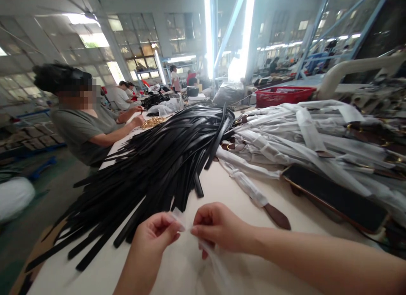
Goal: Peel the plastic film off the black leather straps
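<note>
My left hand [155,236] and my right hand [218,228] meet above the white table [203,191], each pinching a thin clear plastic sleeve [193,240] between finger and thumb. The sleeve hangs down between my hands. Just beyond them lies a large heap of black leather straps [149,172], its strap ends close to my left hand but not touching it. To the right of my right hand, a brown leather strap tip [277,216] pokes out of a white wrapping.
A seated person in a grey shirt [79,132] works at the table's left side beside loose gold-coloured hardware [152,122]. White-wrapped straps [285,138], a dark flat panel [333,198] and a red plastic basket [285,96] lie to the right. Other workers sit farther back.
</note>
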`<state>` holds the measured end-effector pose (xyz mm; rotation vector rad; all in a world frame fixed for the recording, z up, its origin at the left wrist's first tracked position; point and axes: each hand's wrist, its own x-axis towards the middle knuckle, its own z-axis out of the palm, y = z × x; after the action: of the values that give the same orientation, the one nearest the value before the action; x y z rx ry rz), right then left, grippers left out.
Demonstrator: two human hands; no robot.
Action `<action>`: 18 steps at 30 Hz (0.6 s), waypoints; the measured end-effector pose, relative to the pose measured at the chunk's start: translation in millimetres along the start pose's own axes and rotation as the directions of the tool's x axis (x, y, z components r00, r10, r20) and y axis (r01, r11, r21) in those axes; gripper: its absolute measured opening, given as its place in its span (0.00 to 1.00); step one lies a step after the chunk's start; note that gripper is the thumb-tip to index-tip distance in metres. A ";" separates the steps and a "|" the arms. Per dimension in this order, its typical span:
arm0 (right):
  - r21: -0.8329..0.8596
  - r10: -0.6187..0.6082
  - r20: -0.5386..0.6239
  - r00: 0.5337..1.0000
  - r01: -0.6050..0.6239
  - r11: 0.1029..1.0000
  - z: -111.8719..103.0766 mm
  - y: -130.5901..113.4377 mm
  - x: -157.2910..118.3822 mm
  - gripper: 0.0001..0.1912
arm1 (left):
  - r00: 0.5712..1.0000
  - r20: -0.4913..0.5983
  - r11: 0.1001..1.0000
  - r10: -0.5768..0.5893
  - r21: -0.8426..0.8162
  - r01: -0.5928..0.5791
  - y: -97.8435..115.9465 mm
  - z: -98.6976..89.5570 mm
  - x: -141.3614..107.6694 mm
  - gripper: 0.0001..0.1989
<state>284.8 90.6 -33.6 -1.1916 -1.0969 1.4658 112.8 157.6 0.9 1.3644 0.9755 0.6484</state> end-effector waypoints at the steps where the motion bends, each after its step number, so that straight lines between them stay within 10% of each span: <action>1: 0.068 0.024 0.013 1.000 -0.025 0.997 0.0 -1.0 0.5 0.24 | 1.000 -0.006 1.000 -0.006 -0.010 0.006 -0.5 -0.1 -0.1 0.15; 9: -0.050 -0.137 -0.112 0.984 0.132 0.990 3.0 1.1 -5.1 0.19 | 1.000 -0.024 0.991 0.012 -0.134 -0.015 -0.8 8.3 -3.4 0.15; 18: -0.210 -0.186 0.026 0.982 0.187 0.960 10.7 5.4 -8.5 0.11 | 0.989 -0.050 0.894 -0.140 -0.436 0.105 3.9 12.5 -9.5 0.18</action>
<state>274.6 80.4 -36.1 -1.1927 -1.3582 1.2317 119.6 143.7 5.7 0.8817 0.9058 0.7753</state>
